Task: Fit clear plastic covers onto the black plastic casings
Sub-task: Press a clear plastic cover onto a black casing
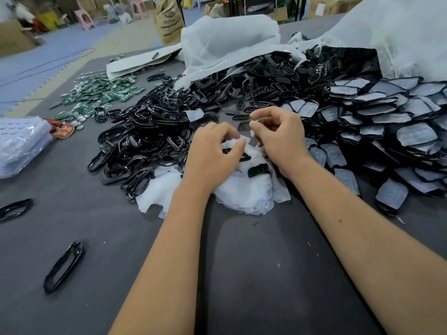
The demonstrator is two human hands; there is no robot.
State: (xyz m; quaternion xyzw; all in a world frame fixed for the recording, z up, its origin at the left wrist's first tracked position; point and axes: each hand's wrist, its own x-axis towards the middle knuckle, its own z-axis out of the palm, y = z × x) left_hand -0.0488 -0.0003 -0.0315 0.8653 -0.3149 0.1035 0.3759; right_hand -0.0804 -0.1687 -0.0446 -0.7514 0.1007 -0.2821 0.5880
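My left hand [215,151] pinches a clear plastic cover [242,141] between thumb and fingers, above a loose heap of clear covers [242,192] on the grey table. My right hand [278,134] pinches a small black casing [243,126] with button holes, held just beside the cover. A big pile of black frames [145,136] lies to the left of my hands. Black casings fitted with clear covers [387,131] are stacked in rows on the right.
Green circuit boards [101,93] are scattered at the far left. A white plastic bag [229,42] spills black parts at the back. Two stray black frames [64,267] lie near the front left, and a stack of clear sheets [19,141] sits at the left edge.
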